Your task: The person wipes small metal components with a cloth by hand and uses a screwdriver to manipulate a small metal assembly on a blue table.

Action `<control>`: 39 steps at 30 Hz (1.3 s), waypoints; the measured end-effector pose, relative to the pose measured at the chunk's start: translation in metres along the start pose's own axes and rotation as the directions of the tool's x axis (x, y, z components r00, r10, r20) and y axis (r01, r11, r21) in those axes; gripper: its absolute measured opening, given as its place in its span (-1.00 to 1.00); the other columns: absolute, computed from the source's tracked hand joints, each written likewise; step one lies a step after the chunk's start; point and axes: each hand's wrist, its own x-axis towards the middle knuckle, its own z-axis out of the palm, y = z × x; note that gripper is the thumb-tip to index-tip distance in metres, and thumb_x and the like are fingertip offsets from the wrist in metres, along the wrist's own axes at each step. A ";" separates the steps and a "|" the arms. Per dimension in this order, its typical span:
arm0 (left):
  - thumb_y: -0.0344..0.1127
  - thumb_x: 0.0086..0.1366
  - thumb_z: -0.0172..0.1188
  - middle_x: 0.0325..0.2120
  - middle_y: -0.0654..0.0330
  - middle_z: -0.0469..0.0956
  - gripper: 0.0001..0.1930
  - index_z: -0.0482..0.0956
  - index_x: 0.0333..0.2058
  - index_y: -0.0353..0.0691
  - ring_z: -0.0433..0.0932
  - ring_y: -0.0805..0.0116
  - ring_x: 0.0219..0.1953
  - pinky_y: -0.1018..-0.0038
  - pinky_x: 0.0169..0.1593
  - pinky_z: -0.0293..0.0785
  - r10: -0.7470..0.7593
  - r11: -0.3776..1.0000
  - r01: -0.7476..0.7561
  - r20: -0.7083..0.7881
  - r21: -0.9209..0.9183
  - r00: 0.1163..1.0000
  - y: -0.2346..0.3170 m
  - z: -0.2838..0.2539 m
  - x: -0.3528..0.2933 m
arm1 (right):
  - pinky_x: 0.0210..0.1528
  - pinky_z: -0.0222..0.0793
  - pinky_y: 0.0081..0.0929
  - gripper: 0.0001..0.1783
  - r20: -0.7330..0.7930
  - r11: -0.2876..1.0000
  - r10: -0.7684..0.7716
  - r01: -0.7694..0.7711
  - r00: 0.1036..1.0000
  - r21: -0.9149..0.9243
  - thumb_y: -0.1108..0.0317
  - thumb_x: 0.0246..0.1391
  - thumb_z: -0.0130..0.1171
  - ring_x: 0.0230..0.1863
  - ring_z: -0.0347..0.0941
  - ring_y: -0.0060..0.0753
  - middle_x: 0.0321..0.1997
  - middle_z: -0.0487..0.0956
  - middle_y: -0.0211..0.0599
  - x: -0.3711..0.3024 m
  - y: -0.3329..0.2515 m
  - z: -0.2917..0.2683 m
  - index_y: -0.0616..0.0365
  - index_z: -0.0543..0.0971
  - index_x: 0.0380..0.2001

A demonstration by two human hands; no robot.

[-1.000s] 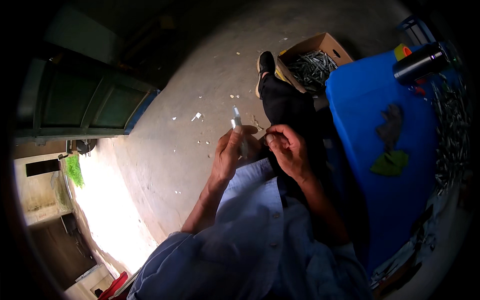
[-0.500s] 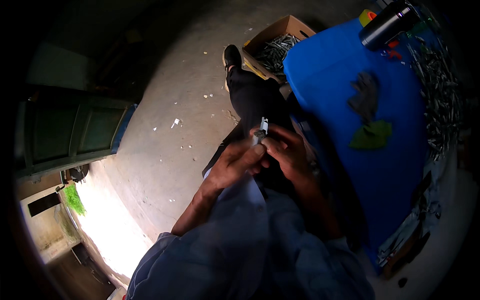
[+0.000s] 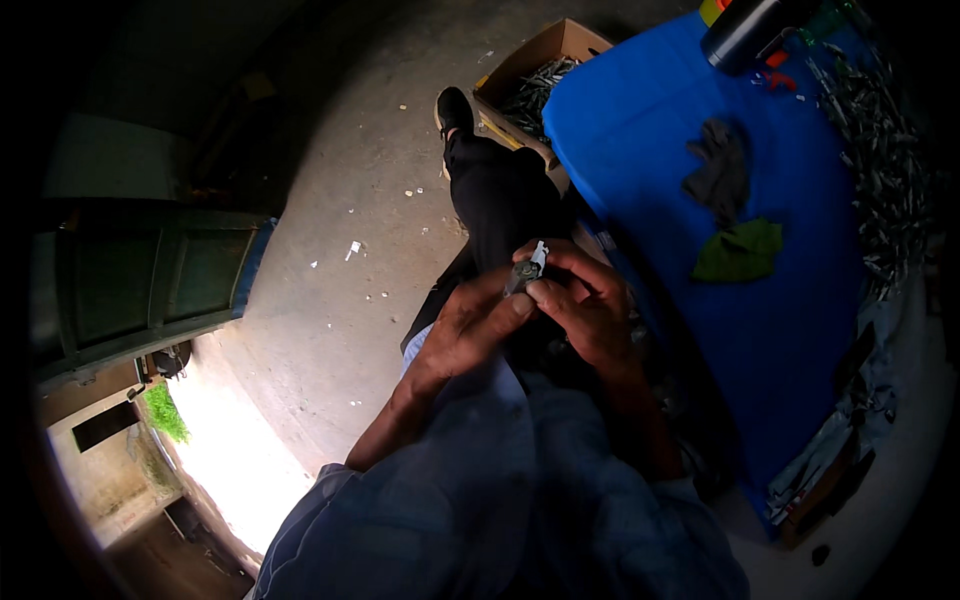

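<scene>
Above my lap, both hands meet around a small silver-and-dark-grey metal part (image 3: 527,270). My left hand (image 3: 470,325) grips its lower side, thumb pressed along it. On the other side, my right hand (image 3: 592,305) pinches it between thumb and fingers. The bright, narrow end of the part sticks up past the fingertips. Fingers hide its lower portion, and its exact kind is too small to make out.
To the right stands a blue-covered table (image 3: 640,150) bearing a dark glove (image 3: 720,170), a green cloth (image 3: 738,252), a dark metal flask (image 3: 745,38) and a heap of metal pieces (image 3: 885,160). Beyond my foot, a cardboard box (image 3: 565,40) holds similar pieces. White scraps (image 3: 353,250) dot the floor.
The metal part has tilted to the right in my fingers, and more of its dark face shows. Both hands keep hold of it. The surrounding view has shifted slightly.
</scene>
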 end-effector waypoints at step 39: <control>-0.26 0.53 0.19 -0.49 0.13 0.59 -0.74 0.63 -0.03 -0.38 0.53 0.45 -0.43 0.42 -0.30 0.47 0.146 0.963 -0.157 0.069 0.219 0.987 0.006 0.064 0.063 | 0.07 0.49 -0.53 -0.73 -0.310 0.965 0.173 -0.225 0.935 -0.137 0.37 0.43 0.18 -0.01 0.56 -0.57 -0.05 0.68 -0.32 -0.042 -0.065 -0.060 0.27 0.64 0.08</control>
